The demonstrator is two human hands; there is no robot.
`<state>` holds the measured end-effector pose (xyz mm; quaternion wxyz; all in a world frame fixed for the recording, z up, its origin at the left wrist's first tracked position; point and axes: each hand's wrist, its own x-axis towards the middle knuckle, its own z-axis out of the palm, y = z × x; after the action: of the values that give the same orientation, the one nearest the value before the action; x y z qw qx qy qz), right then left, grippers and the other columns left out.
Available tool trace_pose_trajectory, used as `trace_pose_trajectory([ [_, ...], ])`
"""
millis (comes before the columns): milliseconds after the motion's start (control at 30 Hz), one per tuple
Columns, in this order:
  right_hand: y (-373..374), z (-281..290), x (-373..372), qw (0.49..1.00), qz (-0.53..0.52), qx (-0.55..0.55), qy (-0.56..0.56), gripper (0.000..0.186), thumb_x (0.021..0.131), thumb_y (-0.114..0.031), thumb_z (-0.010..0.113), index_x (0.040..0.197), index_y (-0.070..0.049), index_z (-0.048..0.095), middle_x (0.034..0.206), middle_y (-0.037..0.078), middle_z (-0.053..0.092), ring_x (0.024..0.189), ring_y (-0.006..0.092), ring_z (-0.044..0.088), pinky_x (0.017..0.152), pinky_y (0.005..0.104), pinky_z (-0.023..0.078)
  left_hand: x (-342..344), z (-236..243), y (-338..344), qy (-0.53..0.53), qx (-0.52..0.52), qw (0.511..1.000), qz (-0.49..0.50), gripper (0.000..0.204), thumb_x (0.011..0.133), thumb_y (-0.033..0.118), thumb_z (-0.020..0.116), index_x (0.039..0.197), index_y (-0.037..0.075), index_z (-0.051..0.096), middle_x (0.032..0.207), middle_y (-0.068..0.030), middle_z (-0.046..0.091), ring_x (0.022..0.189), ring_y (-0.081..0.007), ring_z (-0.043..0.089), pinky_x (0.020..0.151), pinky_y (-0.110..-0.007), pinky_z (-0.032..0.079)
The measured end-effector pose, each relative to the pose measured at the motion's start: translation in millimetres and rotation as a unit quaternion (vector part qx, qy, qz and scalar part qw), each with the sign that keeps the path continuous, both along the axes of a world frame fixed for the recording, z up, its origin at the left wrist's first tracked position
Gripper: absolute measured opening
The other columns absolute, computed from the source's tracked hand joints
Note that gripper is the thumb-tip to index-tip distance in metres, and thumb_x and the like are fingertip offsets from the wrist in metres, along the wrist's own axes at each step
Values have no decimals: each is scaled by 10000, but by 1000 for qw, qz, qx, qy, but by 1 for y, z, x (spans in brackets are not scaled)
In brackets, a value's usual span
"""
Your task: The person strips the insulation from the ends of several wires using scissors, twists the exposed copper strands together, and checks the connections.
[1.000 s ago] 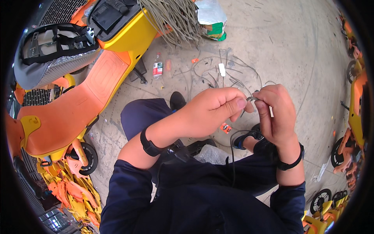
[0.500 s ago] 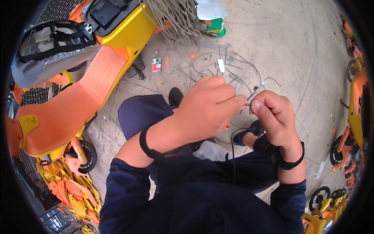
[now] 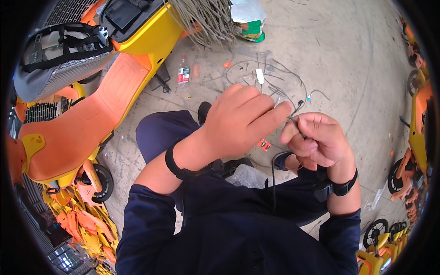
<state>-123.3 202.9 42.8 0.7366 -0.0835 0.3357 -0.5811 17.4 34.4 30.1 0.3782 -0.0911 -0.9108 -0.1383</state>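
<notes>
Fingers of the right hand [image 3: 323, 140] pinch a thin grey cable [image 3: 294, 122]; the left hand [image 3: 247, 113], underside hidden, apparently does too.

No txt/nos. you can read: on the flr [image 3: 339, 59] ahead of you, the bottle [image 3: 183, 72] has a red/white label [image 3: 183, 77], print too sm.; the orange packet [image 3: 264, 145] has dark marks, also illeg

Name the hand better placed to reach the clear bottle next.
Left, probably: the left hand is nearer the bottle, which is off to that side. The right hand is farther across and has a thin cable in its grip.
</notes>
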Motion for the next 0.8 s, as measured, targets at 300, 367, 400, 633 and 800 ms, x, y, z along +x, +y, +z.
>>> trace_pose_trajectory([
  [300, 1, -7, 4, 975, -6, -29, 221, 204, 938, -163, 562, 937, 13, 664, 656, 22, 575, 536, 75, 464, 503, 210, 401, -1, 1, 0, -36, 24, 999, -31, 198, 690, 93, 700, 877, 80, 633, 786, -22, 577, 633, -203, 512, 555, -306, 388],
  [367, -1, -9, 8, 944, -28, 1, 329, 148, 911, -130, 599, 918, -2, 674, 684, 44, 612, 553, 97, 498, 521, 222, 405, 0, -2, 0, -51, 49, 997, -31, 182, 697, 92, 701, 860, 80, 621, 773, -31, 572, 632, -220, 514, 556, -318, 396],
  [400, -2, -19, 9, 849, -88, -92, 513, 99, 872, -90, 623, 912, -19, 680, 690, 56, 617, 571, 134, 520, 525, 246, 405, -1, -3, 0, -63, 74, 995, -33, 168, 704, 90, 703, 844, 80, 610, 761, -40, 567, 630, -237, 516, 557, -331, 403],
  [633, -9, -19, 10, 443, -168, -230, 850, 290, 606, -14, 654, 894, -33, 678, 727, 50, 616, 634, 213, 536, 621, 321, 404, 1, -6, 3, -155, 173, 973, -12, 123, 825, 140, 646, 793, 60, 558, 693, -80, 560, 623, -279, 548, 573, -350, 433],
  [800, -13, -19, 5, 358, -217, -260, 870, 327, 563, -81, 627, 882, -27, 673, 752, 45, 618, 634, 205, 525, 633, 328, 392, 1, 10, 9, -293, 378, 878, -23, 267, 932, 212, 539, 728, 42, 531, 586, -79, 535, 538, -249, 529, 490, -345, 414],
])
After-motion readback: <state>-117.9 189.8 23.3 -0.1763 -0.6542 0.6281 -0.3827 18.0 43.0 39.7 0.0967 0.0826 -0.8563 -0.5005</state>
